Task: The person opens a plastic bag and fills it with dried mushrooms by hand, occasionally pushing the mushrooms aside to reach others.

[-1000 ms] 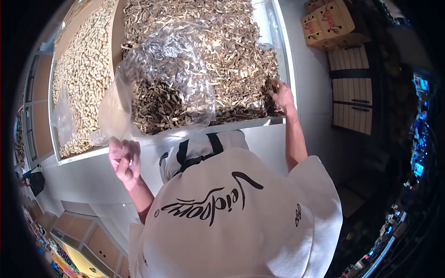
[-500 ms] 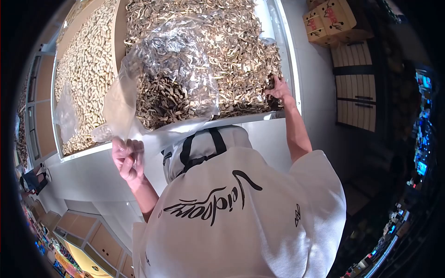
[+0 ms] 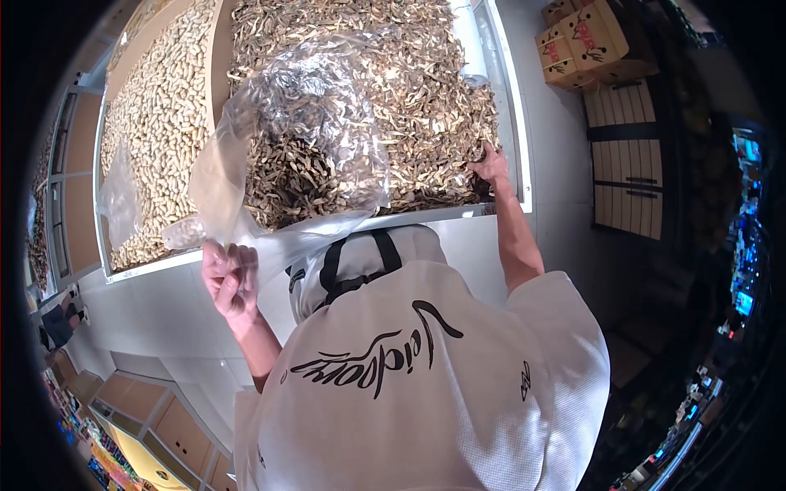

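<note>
A clear plastic bag (image 3: pixel 221 176) lies spread over part of a bin of brown, dried, shrivelled strips (image 3: pixel 426 114), with a darker heap of them (image 3: pixel 291 176) at its mouth. My left hand (image 3: pixel 230 277) is closed on the bag's near edge, just in front of the bin's rim. At the bin's right front corner my right hand (image 3: pixel 492 167) rests at the edge of the dried strips, thumb and fingers apart, fingertips among the pieces.
Unshelled peanuts (image 3: pixel 160 114) fill the left compartment, behind a cardboard divider (image 3: pixel 219 61). A white rim (image 3: pixel 458 213) edges the bin's front. A plastic roll (image 3: pixel 469 49) lies along the right side. Cardboard boxes (image 3: pixel 594 41) stand on a slatted cabinet (image 3: pixel 626 164) at right.
My right hand has moved slightly down and toward me at the pile's edge. The left hand keeps its grip on the bag, nearly still. The view has shifted a little.
</note>
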A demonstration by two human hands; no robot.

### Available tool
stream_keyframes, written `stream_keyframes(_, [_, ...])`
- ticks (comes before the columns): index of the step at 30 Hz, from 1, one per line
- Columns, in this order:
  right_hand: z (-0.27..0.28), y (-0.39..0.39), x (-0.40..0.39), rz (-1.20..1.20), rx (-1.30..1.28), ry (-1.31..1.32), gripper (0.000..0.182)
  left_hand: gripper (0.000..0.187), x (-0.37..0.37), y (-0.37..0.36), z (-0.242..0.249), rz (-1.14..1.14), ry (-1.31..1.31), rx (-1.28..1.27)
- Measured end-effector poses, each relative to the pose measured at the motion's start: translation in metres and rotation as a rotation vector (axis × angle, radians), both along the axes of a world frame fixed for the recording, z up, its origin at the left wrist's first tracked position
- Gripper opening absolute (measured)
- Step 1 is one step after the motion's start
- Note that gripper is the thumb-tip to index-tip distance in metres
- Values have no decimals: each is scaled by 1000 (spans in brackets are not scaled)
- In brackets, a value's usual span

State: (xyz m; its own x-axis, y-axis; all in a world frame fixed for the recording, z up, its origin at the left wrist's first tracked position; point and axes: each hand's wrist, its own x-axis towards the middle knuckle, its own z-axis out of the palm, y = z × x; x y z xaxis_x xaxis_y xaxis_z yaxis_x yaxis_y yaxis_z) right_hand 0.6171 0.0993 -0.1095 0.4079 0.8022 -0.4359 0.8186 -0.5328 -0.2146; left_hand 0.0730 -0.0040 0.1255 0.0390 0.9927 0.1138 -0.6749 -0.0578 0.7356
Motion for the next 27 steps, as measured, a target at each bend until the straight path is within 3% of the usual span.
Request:
stream_keyframes(23, [-26,-2,20,-47,144,30,69,35,2,11,5,-29,8,-1])
stream_keyframes(27, [0,6,18,-96,137,89,66,35,-1,10,2,-30,15,9])
